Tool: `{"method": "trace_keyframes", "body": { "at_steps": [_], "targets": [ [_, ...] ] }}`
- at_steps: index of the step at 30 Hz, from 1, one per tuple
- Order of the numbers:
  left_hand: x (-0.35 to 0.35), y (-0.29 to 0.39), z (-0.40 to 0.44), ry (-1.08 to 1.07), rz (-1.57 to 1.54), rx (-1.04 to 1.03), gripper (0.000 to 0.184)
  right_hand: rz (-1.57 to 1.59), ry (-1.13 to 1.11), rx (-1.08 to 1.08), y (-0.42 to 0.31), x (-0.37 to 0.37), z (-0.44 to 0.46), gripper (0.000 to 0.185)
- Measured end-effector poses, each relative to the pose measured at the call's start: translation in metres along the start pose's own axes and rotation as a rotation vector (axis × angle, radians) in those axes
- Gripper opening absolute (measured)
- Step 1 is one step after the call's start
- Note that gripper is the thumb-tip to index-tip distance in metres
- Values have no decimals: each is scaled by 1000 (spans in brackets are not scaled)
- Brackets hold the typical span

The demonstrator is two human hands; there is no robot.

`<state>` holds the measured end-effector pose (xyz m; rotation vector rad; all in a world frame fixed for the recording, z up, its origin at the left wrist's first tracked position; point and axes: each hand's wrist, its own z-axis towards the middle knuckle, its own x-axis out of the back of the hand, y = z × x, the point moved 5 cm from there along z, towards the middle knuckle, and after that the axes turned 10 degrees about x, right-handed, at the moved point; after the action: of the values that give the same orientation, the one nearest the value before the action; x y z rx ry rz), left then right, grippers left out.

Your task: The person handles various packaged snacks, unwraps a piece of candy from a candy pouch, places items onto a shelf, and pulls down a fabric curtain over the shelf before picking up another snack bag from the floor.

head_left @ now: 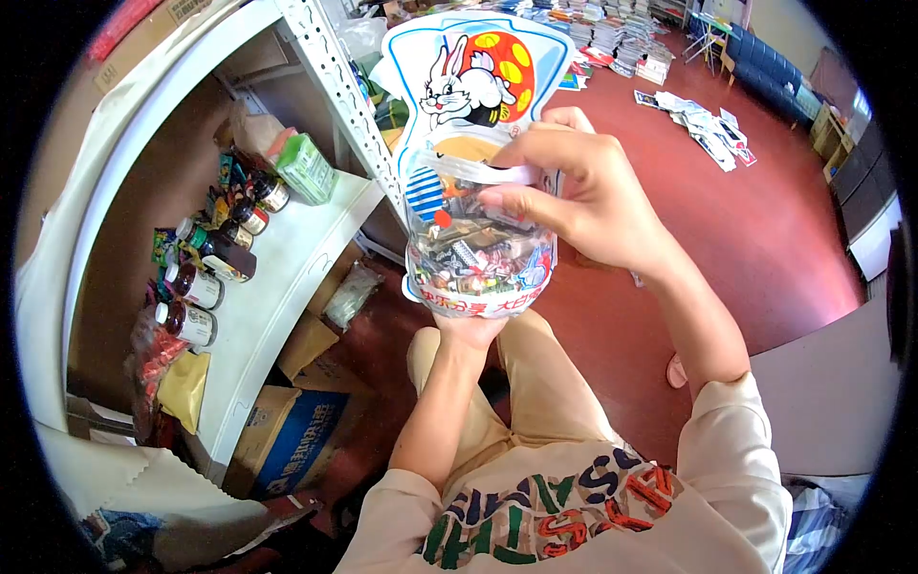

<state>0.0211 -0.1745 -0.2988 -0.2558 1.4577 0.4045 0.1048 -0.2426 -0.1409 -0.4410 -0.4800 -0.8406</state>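
Observation:
In front of my chest is a clear plastic candy package [478, 239] with a cartoon rabbit on its tall printed top and red lettering round its base. Small wrapped pieces show through its lower part. My left hand [470, 330] bears it from below, its fingers mostly hidden behind the package. My right hand [583, 182] is closed, thumb and fingers pinching a narrow white plastic strip [469, 170] across the middle of the package. Whether the strip is attached to the package I cannot tell.
On my left, a white shelf [320, 234] carries several dark bottles [196, 287], a green packet [306, 169] and a yellow pouch [185, 390]. Cardboard boxes [287, 430] stand beneath it. Papers [708, 134] lie on the red floor, near stacked books [612, 38] and a blue sofa [765, 72].

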Motion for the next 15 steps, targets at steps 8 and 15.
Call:
{"method": "trace_keyframes", "body": {
  "at_steps": [8,15],
  "targets": [
    [17,5,-9,35,21,-10,60,-110,187,-65,-4,18,-34,30],
    [43,11,-13,-65,-88,61,70,224,267,-288,3,-3,-60,43]
  ]
}}
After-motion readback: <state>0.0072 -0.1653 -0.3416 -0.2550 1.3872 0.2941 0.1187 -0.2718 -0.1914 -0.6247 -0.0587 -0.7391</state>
